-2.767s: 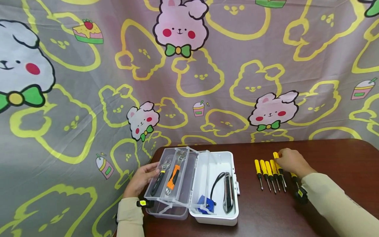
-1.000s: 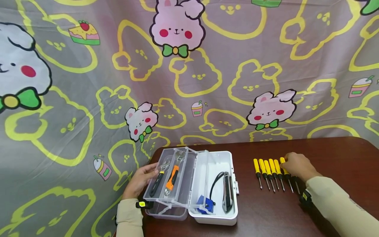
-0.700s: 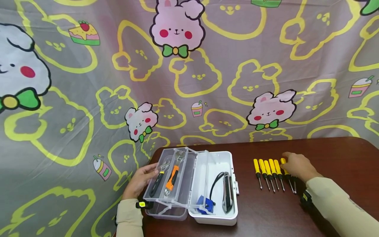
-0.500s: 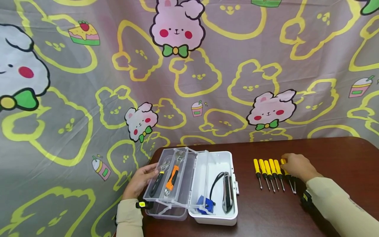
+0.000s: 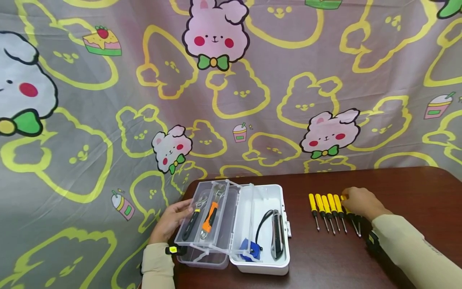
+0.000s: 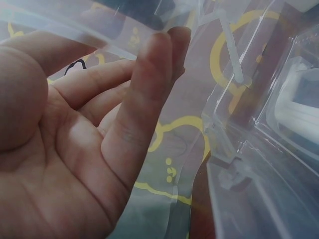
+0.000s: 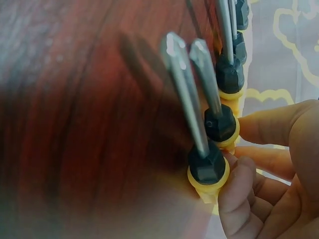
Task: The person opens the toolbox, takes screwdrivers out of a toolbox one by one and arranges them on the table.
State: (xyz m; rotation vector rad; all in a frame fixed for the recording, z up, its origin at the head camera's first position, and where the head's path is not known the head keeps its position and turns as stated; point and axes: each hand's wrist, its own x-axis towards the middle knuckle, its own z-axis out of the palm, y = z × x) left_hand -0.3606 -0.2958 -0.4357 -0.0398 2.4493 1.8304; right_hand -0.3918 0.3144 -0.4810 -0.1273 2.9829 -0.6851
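Note:
My left hand (image 5: 170, 220) holds the outer edge of a clear raised tray (image 5: 204, 187), thumb on top, fingers beneath. In that tray lie a black-handled adjustable wrench (image 5: 191, 225) and an orange-handled adjustable wrench (image 5: 211, 218). The tray belongs to an opened white toolbox (image 5: 263, 268). On the table, my right hand (image 5: 362, 200) pinches the two rightmost screwdrivers by their yellow handles. Seen from the right wrist, the thumb touches one screwdriver (image 7: 220, 125) and curled fingers press beside the end one (image 7: 207, 167). More yellow screwdrivers (image 5: 326, 204) lie in a row leftward.
Inside the white toolbox are a utility knife (image 5: 277, 237) with a black wrist strap and a blue tape measure (image 5: 252, 249). The toolbox latch (image 5: 289, 229) faces the screwdrivers. A patterned cloth (image 5: 267, 100) hangs behind the brown table (image 5: 325, 261).
The right hand has set a screwdriver at the row's right end, shifted slightly right, and drawn the last screwdriver left against it. The left hand stays on the tray.

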